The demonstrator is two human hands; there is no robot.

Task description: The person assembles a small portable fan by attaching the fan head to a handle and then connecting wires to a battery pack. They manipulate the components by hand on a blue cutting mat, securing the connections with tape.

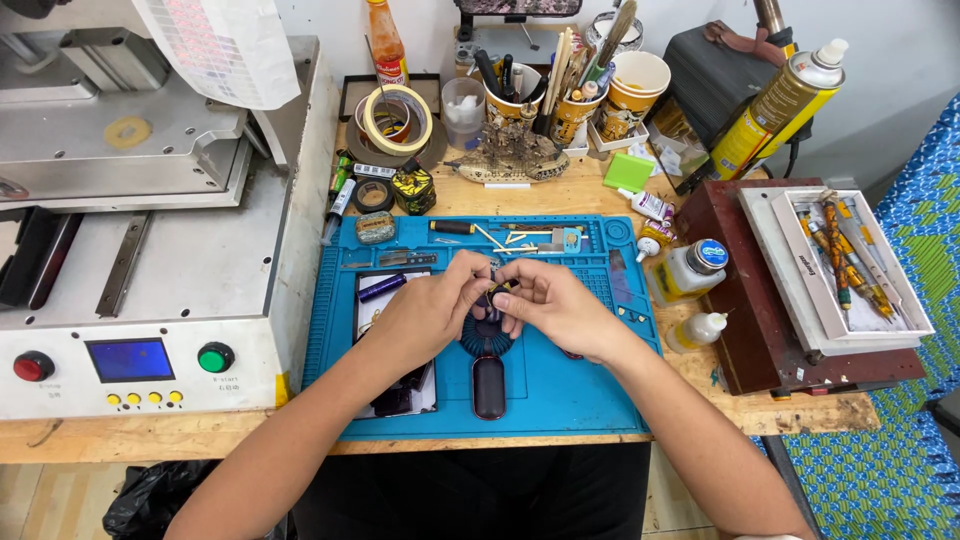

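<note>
- The left hand [432, 305] and the right hand [552, 300] meet over the middle of a blue rubbery work mat [560, 390] that lies on a worn wooden desk [800, 412].
- Between their fingertips sits a small dark part [492, 296]. Both grips are pinched together on it from either side, and the fingers hide most of it, so its shape is hard to make out.
- Just below the hands, on the mat, lies a dark round piece with a ribbed edge [485, 340], partly covered by the hands.
- Below that lies a smooth black oblong case [488, 386] with rounded ends, touching the mat and near its front edge.
- Under the left wrist a white card [372, 300] carries a dark pen-like stick [382, 288]; the card's lower part is hidden by the forearm.
- Along the mat's far edge lie thin metal tweezers [515, 238] and a black-handled tool [452, 227].
- To the left stands a grey metal machine [190, 250] with a red button, a green button and a small blue screen; its top is cut off by the frame.
- To the right a white plastic tray [905, 310] holds slim yellow-banded screwdrivers [850, 260], resting on a dark red box [745, 340].
- Near the box stand two soft plastic bottles [690, 272], one large with a blue cap, one small.
- At the back stand paper cups [630, 95] stuffed with brushes and sticks, a roll of tan tape [398, 120] and a yellow spray can [785, 105] leaning over.
</note>
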